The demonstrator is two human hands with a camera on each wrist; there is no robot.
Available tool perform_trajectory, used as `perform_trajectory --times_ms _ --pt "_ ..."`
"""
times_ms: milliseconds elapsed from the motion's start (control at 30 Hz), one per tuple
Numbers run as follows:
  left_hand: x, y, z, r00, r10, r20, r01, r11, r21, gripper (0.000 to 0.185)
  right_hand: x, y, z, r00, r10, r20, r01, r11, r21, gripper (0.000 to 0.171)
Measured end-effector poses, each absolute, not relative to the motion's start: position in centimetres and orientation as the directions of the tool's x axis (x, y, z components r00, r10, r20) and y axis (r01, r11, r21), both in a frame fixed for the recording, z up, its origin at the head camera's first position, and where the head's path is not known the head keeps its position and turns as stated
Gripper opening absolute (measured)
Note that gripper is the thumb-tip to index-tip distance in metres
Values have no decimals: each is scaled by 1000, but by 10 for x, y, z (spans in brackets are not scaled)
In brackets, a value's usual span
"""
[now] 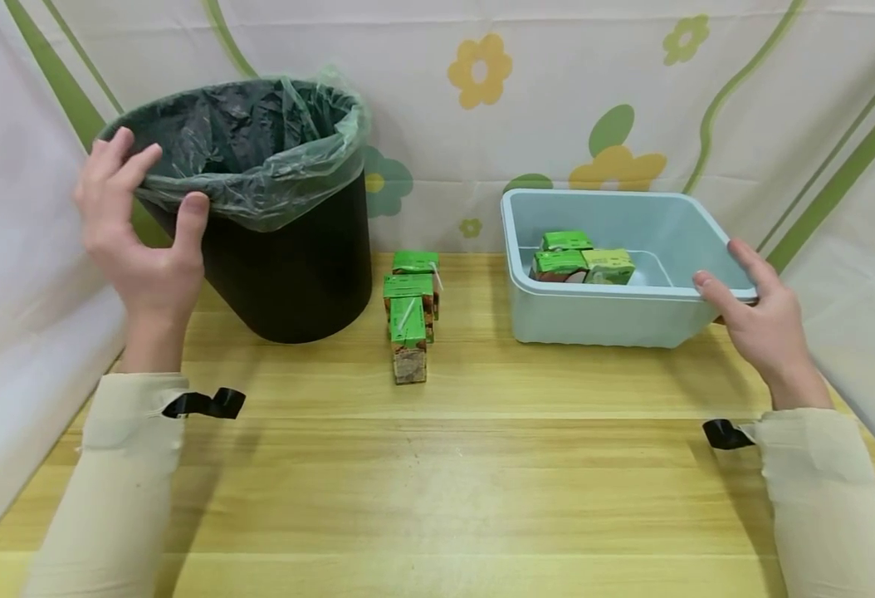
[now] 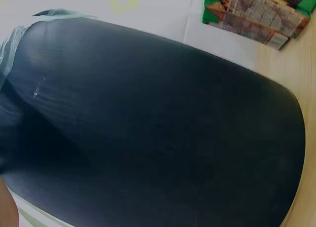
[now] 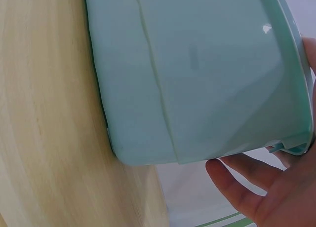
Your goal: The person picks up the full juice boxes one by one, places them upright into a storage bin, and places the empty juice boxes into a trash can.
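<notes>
In the head view my left hand [image 1: 139, 216] is at the left front rim of a black trash bin [image 1: 295, 274], fingers spread and thumb apart. Whether it touches the rim is unclear. A translucent green bag [image 1: 273, 187] lines the bin and folds over its edge. My right hand [image 1: 766, 324] holds the right front corner of a light blue plastic tub [image 1: 594, 320], thumb on the rim and fingers outside and below, as the right wrist view shows. Inside the tub are small green drink cartons [image 1: 560, 264]. More green cartons [image 1: 408, 324] with straws stand between bin and tub.
Both containers stand on a light wooden table [image 1: 445, 482], toward its back. Behind them hangs a white curtain [image 1: 422, 100] with a flower print, continuing along both sides. Black straps [image 1: 206, 404] stick out at the sleeve cuffs.
</notes>
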State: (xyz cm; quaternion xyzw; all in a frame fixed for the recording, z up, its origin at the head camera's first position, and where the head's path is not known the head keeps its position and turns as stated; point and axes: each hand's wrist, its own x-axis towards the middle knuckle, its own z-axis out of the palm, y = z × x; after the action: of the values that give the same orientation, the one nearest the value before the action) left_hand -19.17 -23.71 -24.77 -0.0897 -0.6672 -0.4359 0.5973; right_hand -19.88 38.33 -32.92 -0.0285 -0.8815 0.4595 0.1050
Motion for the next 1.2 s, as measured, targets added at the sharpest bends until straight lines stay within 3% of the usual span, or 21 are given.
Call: perform_trajectory --times_ms 167,967,1100,1200 --pt "-192 -236 -250 -269 -408 872 626 614 480 59 -196 380 -327 -977 150 154 -39 579 -814 77" --pt "-179 -216 -245 -352 -387 852 545 656 523 44 -197 375 -326 -965 213 152 11 614 -790 77" --pt "-178 -216 -245 -359 -384 850 546 653 525 44 -195 364 -317 -928 241 285 -76 625 -777 77" --pt "-177 -216 -245 -357 -391 849 551 646 529 43 -189 342 -307 -844 256 471 -222 634 -741 78"
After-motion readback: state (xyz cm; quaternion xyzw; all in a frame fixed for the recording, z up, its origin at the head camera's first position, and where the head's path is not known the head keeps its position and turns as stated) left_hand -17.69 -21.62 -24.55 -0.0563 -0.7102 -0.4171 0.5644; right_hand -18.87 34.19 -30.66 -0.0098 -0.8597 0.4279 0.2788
